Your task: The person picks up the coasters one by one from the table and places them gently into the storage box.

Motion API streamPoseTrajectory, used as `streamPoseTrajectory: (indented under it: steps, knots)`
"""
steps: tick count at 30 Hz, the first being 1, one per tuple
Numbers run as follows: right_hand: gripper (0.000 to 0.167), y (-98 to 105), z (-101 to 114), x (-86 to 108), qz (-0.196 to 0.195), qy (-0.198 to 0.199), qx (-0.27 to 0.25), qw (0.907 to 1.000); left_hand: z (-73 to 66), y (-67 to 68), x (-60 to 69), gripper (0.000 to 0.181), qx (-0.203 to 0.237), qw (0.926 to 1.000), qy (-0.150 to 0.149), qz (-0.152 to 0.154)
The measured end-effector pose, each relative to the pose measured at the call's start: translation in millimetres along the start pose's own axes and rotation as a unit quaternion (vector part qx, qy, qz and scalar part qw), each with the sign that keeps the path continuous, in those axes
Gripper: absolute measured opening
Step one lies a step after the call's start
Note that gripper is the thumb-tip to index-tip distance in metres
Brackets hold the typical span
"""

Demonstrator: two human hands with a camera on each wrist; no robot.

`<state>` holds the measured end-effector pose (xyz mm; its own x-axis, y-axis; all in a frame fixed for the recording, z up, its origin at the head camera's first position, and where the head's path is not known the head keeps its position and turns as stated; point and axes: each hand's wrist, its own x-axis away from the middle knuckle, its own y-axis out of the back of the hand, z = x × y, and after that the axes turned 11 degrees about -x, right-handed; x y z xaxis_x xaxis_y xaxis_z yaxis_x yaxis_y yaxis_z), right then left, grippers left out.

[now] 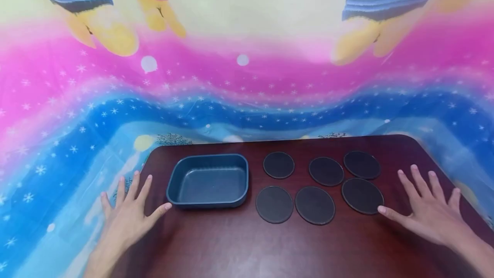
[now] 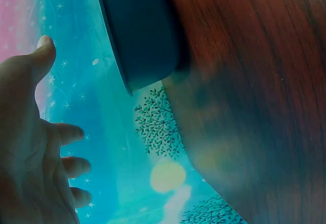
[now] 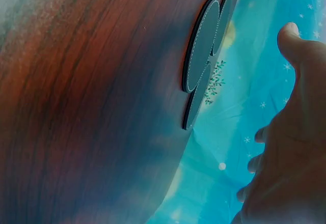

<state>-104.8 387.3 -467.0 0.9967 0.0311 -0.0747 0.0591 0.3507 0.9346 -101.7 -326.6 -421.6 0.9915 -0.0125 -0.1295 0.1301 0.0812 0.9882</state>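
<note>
Container (image 2: pixel 142 35) runs past the left wrist view's top edge.

Table (image 1: pixel 216 243): dark red-brown, wood-grained, rounded at the far corners beyond the bin (image 1: pixel 208 185). That bin, dark blue, open-topped and rectangular, stands upright on the surface. To its right I count six flat, round, blackish discs (image 1: pixel 315 205), stitched at the edge, in two uneven rows of three.
</note>
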Motion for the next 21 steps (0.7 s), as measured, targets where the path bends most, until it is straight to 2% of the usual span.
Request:
streamPoseTrajectory:
  steps: [6, 14, 21]
  knots:
    - [0.126, -1, 2, -5.3, 0.002, 0.002, -0.012, 0.9999, -1.3, -1.0, -2.9, 0.107, 0.004, 0.9999, 0.001, 0.014]
    - [0.124, -5, 2, -14.6, 0.009, 0.018, -0.037, 0.9991, -9.5, -4.1, -11.8, 0.107, 0.018, 0.9994, -0.004, 0.030]
    - [0.122, -7, -1, -24.7, 0.018, 0.028, -0.042, 0.9985, -13.7, -11.9, -19.1, 0.109, 0.030, 0.9987, 0.003, 0.042]
